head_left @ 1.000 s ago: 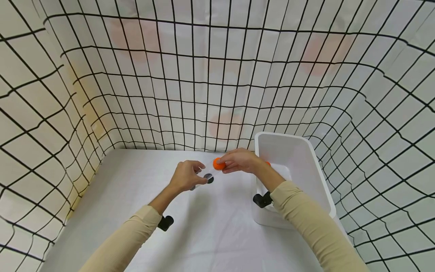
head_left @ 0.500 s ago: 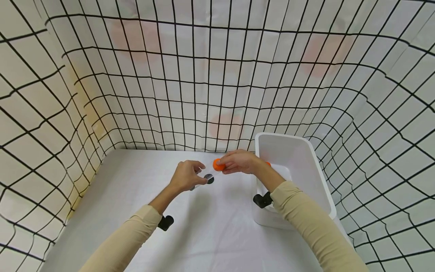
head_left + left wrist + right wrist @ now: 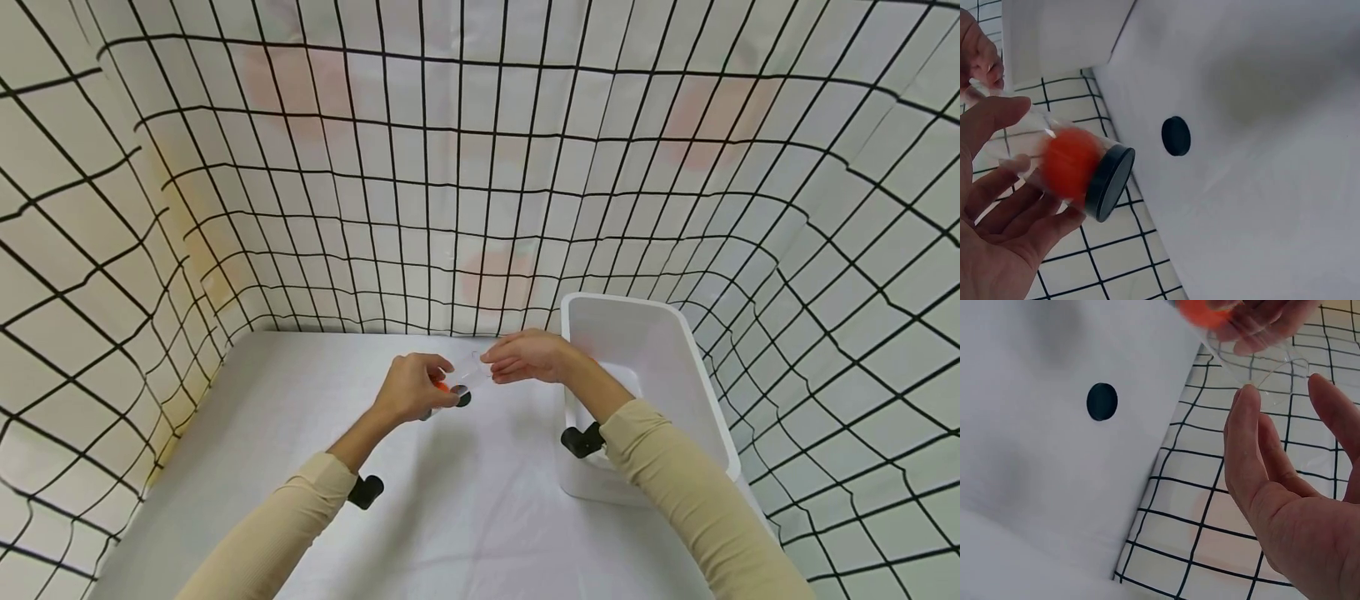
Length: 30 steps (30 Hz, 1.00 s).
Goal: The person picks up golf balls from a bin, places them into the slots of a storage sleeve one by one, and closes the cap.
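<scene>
My left hand (image 3: 411, 390) grips a clear plastic tube (image 3: 471, 375) held at a slant above the table. In the left wrist view the tube's lower end has a black cap (image 3: 1110, 183), and a blurred orange ball (image 3: 1069, 164) is inside close to that cap. My right hand (image 3: 528, 357) is at the tube's uncapped end. Its fingertips and thumb lie spread right at the clear rim, with nothing held between them, as the right wrist view shows. Below the hands, a loose black cap (image 3: 1102, 402) lies on the white tabletop.
A deep white bin (image 3: 716, 400) stands on the right, under my right forearm. Black grid netting (image 3: 465, 196) rises behind the table (image 3: 300, 400) and along both sides. A black wrist camera (image 3: 366, 492) sticks out from each sleeve.
My right fingers have let go of the orange ball at the tube's mouth. The ball has gone down inside the tube to the capped end. Both hands have stayed almost in place.
</scene>
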{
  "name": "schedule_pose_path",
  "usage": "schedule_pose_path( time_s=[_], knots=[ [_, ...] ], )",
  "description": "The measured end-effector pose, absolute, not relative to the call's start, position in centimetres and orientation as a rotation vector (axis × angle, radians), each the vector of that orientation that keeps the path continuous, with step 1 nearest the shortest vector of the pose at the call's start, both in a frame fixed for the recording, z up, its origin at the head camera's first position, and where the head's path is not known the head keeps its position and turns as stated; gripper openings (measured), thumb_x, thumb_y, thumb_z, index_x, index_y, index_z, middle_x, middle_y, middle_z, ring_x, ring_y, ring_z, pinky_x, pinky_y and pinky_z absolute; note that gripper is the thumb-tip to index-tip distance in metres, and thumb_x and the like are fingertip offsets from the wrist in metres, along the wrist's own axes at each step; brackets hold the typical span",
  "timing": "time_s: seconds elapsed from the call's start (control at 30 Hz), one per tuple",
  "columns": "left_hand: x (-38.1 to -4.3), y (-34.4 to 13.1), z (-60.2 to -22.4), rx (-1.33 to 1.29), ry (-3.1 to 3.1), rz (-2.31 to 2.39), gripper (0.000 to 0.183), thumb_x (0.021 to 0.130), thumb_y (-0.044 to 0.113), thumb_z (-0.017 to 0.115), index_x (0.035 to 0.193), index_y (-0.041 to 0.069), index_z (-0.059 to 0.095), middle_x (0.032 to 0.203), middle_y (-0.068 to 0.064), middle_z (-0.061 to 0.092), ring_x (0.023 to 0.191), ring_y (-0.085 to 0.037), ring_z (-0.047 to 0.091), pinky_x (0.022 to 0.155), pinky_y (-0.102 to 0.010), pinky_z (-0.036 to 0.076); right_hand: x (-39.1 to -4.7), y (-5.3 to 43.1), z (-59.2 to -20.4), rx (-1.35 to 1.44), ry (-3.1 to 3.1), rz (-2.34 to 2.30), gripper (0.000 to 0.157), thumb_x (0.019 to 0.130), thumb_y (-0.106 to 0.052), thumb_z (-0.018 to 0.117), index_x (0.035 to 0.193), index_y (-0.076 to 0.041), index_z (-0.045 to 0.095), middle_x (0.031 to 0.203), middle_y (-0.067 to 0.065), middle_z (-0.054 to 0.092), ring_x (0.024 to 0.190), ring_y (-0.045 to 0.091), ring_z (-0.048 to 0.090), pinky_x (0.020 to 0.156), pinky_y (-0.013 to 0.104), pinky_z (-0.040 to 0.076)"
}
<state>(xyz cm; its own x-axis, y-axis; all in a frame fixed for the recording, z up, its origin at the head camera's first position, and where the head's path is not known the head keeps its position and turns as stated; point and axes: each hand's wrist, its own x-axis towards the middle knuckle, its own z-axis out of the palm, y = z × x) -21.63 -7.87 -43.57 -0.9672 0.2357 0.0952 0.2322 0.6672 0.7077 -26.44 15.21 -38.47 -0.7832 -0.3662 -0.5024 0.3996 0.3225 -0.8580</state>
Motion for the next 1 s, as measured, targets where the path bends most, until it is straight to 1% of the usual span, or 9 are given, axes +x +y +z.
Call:
schedule_pose_path(
  time_s=[0.1, 0.17, 0.23, 0.33, 0.47, 0.63, 0.73, 0.87, 1.0],
  knots=[
    [-21.7, -8.1, -43.8, 0.389, 2.854, 1.246, 0.035, 0.071, 0.016, 0.088, 0.103, 0.007, 0.077, 0.087, -0.01, 0.073, 0.071, -0.016, 0.066, 0.055, -0.026, 0.055, -26.6, 15.7, -37.9, 0.018, 1.962, -1.518, 0.038, 0.096, -0.013, 0.068, 0.127, 0.006, 0.06, 0.113, 0.016, 0.066, 0.094, 0.023, 0.07, 0.096, 0.041, 0.057],
    [-21.7, -8.4, -43.8, 0.388, 2.853, 1.249, 0.035, 0.071, 0.016, 0.088, 0.103, 0.007, 0.077, 0.088, -0.01, 0.073, 0.071, -0.015, 0.066, 0.055, -0.025, 0.055, -26.8, 16.3, -37.5, 0.016, 1.975, -1.523, 0.042, 0.096, -0.015, 0.068, 0.131, 0.006, 0.058, 0.117, 0.017, 0.066, 0.097, 0.024, 0.071, 0.097, 0.042, 0.057],
    [-21.6, -8.6, -43.9, 0.397, 2.861, 1.24, 0.034, 0.071, 0.016, 0.087, 0.103, 0.007, 0.077, 0.088, -0.009, 0.073, 0.072, -0.015, 0.066, 0.059, -0.025, 0.055, -26.9, 17.0, -36.9, 0.024, 1.981, -1.532, 0.044, 0.097, -0.016, 0.066, 0.134, 0.006, 0.057, 0.124, 0.019, 0.064, 0.099, 0.025, 0.071, 0.098, 0.042, 0.056],
    [-21.6, -8.8, -43.9, 0.408, 2.873, 1.219, 0.034, 0.071, 0.016, 0.088, 0.103, 0.008, 0.078, 0.088, -0.007, 0.072, 0.077, -0.016, 0.064, 0.067, -0.028, 0.055, -27.2, 18.3, -36.3, 0.036, 1.996, -1.559, 0.044, 0.098, -0.016, 0.064, 0.136, 0.006, 0.055, 0.126, 0.02, 0.063, 0.098, 0.025, 0.071, 0.097, 0.041, 0.056],
    [-21.5, -9.1, -44.0, 0.405, 2.884, 1.201, 0.034, 0.072, 0.017, 0.087, 0.103, 0.008, 0.078, 0.089, -0.006, 0.071, 0.08, -0.017, 0.063, 0.073, -0.032, 0.055, -27.6, 20.2, -35.8, 0.072, 2.028, -1.582, 0.045, 0.099, -0.018, 0.065, 0.136, 0.005, 0.053, 0.121, 0.016, 0.066, 0.095, 0.023, 0.073, 0.095, 0.039, 0.057],
    [-21.6, -9.6, -44.3, 0.389, 2.896, 1.186, 0.033, 0.073, 0.018, 0.087, 0.103, 0.008, 0.078, 0.089, -0.007, 0.072, 0.081, -0.018, 0.065, 0.071, -0.032, 0.055, -28.2, 23.1, -35.6, 0.115, 2.049, -1.654, 0.041, 0.1, -0.019, 0.064, 0.133, 0.003, 0.055, 0.112, 0.01, 0.069, 0.096, 0.02, 0.072, 0.097, 0.038, 0.056],
    [-21.7, -9.9, -44.5, 0.372, 2.899, 1.185, 0.033, 0.073, 0.017, 0.087, 0.104, 0.008, 0.078, 0.088, -0.007, 0.072, 0.079, -0.018, 0.064, 0.068, -0.031, 0.055, -28.6, 24.9, -36.0, 0.132, 2.06, -1.678, 0.042, 0.102, -0.017, 0.059, 0.138, 0.005, 0.052, 0.123, 0.015, 0.066, 0.105, 0.021, 0.069, 0.101, 0.039, 0.053],
    [-21.7, -10.1, -44.8, 0.35, 2.896, 1.174, 0.033, 0.073, 0.018, 0.086, 0.103, 0.009, 0.078, 0.088, -0.007, 0.072, 0.079, -0.017, 0.064, 0.066, -0.029, 0.054, -29.1, 26.9, -37.0, 0.209, 2.053, -1.691, 0.049, 0.103, -0.016, 0.057, 0.146, 0.004, 0.046, 0.146, 0.023, 0.051, 0.119, 0.026, 0.061, 0.106, 0.039, 0.05],
    [-21.7, -10.1, -45.0, 0.347, 2.893, 1.162, 0.033, 0.073, 0.02, 0.086, 0.103, 0.009, 0.078, 0.089, -0.006, 0.072, 0.08, -0.018, 0.064, 0.068, -0.029, 0.055, -29.7, 28.6, -38.4, 0.345, 2.03, -1.721, 0.052, 0.1, -0.015, 0.063, 0.147, 0.0, 0.045, 0.145, 0.021, 0.049, 0.118, 0.025, 0.06, 0.103, 0.036, 0.052]
  ],
)
